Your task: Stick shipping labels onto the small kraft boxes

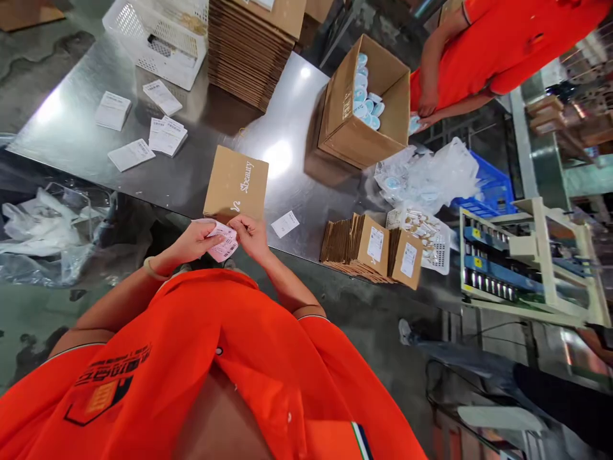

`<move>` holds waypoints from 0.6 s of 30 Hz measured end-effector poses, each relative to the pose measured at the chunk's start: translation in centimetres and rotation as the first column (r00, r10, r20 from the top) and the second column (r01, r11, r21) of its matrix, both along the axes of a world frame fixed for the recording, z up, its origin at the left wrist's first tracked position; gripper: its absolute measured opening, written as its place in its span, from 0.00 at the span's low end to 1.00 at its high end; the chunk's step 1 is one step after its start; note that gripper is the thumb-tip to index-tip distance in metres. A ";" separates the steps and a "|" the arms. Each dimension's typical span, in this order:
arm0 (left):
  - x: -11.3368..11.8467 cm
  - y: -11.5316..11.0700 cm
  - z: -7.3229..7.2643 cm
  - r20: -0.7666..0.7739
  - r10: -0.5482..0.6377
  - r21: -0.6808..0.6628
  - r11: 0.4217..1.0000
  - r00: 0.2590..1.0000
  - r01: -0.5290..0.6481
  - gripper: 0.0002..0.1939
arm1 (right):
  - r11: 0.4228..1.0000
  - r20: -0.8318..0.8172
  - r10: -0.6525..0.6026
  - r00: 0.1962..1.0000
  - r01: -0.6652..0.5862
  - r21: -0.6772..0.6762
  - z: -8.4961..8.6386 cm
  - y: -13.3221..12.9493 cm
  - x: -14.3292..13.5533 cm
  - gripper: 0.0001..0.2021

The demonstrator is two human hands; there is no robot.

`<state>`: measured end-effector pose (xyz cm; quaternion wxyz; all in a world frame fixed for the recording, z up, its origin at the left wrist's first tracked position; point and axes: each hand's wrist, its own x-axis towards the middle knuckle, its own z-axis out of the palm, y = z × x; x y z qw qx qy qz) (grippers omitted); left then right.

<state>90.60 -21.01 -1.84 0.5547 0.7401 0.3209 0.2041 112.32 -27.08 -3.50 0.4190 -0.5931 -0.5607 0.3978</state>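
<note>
My left hand (195, 241) grips a small stack of white printed labels (223, 244) just off the table's near edge, thumb on top. At the labels' upper right corner, the fingers of my right hand (251, 237) are pinched together; whether they have one label or several is too small to tell. Just beyond both hands lies a flat brown cardboard box (237, 182) with white "beauty" lettering, on what looks like a pile of the same. A single loose label (285, 224) rests on the table to the right of my right hand.
Label stacks (167, 135) and a white basket (158, 41) are at left. Flattened cardboard (251, 51) is piled behind. A carton (335, 128) holds blue-white round items; a co-worker's hand (428, 102) is beside it. Labelled boxes (371, 246) stand in a row at right.
</note>
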 end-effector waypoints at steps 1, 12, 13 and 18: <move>0.0 0.0 0.0 0.004 0.013 -0.043 0.999 1.000 -0.013 0.28 | 1.000 -0.015 -0.010 1.000 0.010 0.007 0.2 0.0 0.2 0.28; 0.6 -0.4 0.6 0.007 -0.083 -0.084 0.993 0.997 0.083 0.24 | 1.000 0.078 -0.013 0.997 0.011 0.017 0.6 -1.1 -1.7 0.25; 0.6 -0.4 0.6 0.011 -0.089 -0.105 0.990 0.996 0.090 0.24 | 1.000 0.059 -0.023 0.998 0.024 -0.006 0.6 -1.2 -1.9 0.26; 0.1 -0.1 0.2 0.014 -0.113 -0.106 0.988 0.993 0.114 0.26 | 0.983 -0.107 -0.129 0.986 0.113 -0.142 0.9 -0.5 -0.6 0.31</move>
